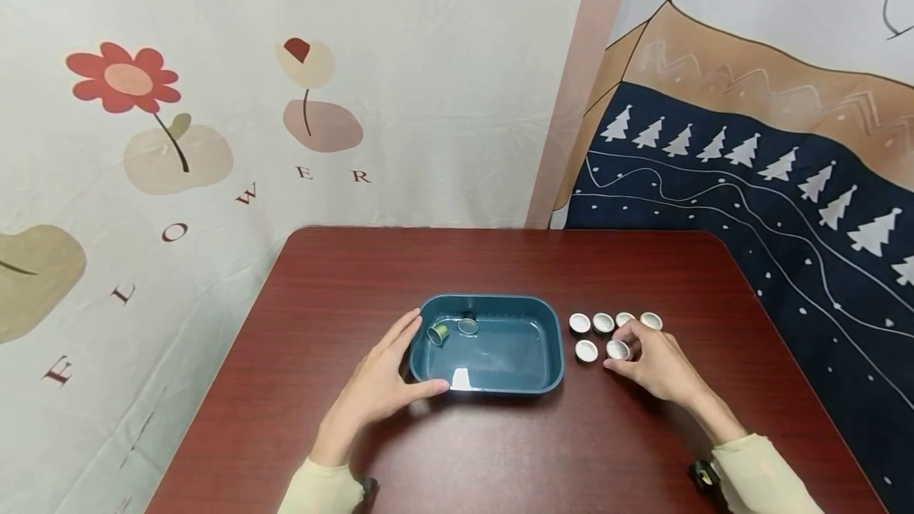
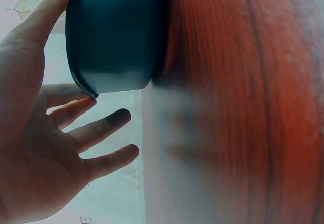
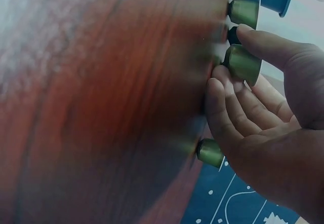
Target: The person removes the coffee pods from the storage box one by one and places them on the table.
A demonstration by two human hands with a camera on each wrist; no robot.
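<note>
My left hand (image 1: 385, 375) rests spread at the left end of a dark teal basin (image 1: 493, 391), its thumb on the near rim. In the left wrist view, straight fingers touch the rim and others extend past the basin's wall (image 2: 116, 36). My right hand (image 1: 653, 359) has thumb and fingers around a green coffee capsule (image 3: 244, 64) with a silver lid, low over the table. Inside the basin, one green capsule (image 1: 438, 334) lies on its side near another capsule (image 1: 467, 327) whose lid shows.
Several more capsules stand lid-up right of the basin: a back row, partly behind my fingers, includes one capsule (image 1: 580, 324), and a front capsule (image 1: 586, 351) sits beside my right hand. The reddish wooden table (image 1: 500, 450) meets printed wall cloths behind and at both sides.
</note>
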